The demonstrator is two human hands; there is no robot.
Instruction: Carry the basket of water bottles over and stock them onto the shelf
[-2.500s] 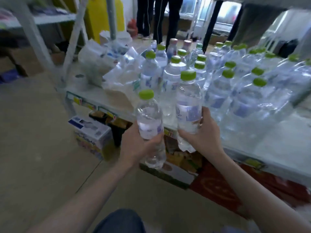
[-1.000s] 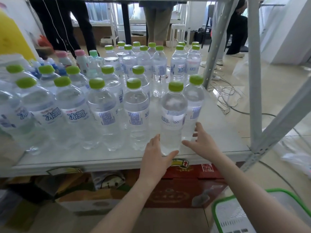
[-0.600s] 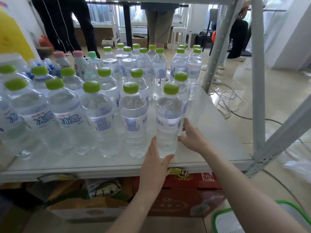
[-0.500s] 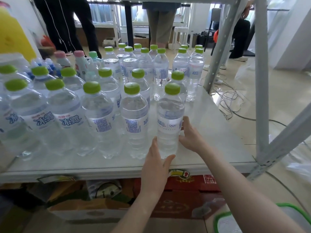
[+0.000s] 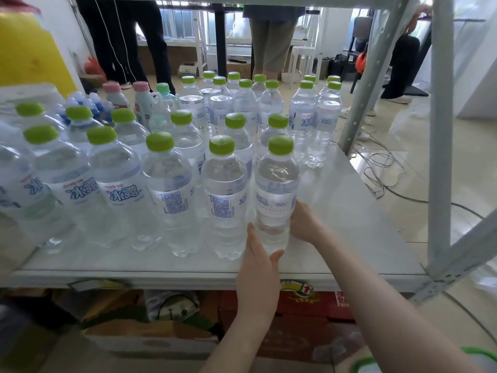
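Note:
Several clear water bottles with green caps stand in rows on the white shelf board [image 5: 349,211]. The front-right water bottle [image 5: 277,184] stands upright at the end of the front row. My left hand [image 5: 258,267] cups its base from the front, thumb on the right and fingers on the left. My right hand [image 5: 304,222] presses against its right side, with the fingers hidden behind it. A corner of the green-rimmed basket [image 5: 476,355] shows at the bottom right.
Grey metal shelf posts [image 5: 441,130] rise at the right end of the board. Cardboard boxes [image 5: 309,319] sit under the shelf. Pink-capped bottles [image 5: 141,100] stand at the back left. People's legs [image 5: 269,49] and floor cables [image 5: 382,168] lie beyond.
I held a bottle in each hand; both now stand on the shelf's right end. One went behind the other, and both hands closed in on the front bottle.

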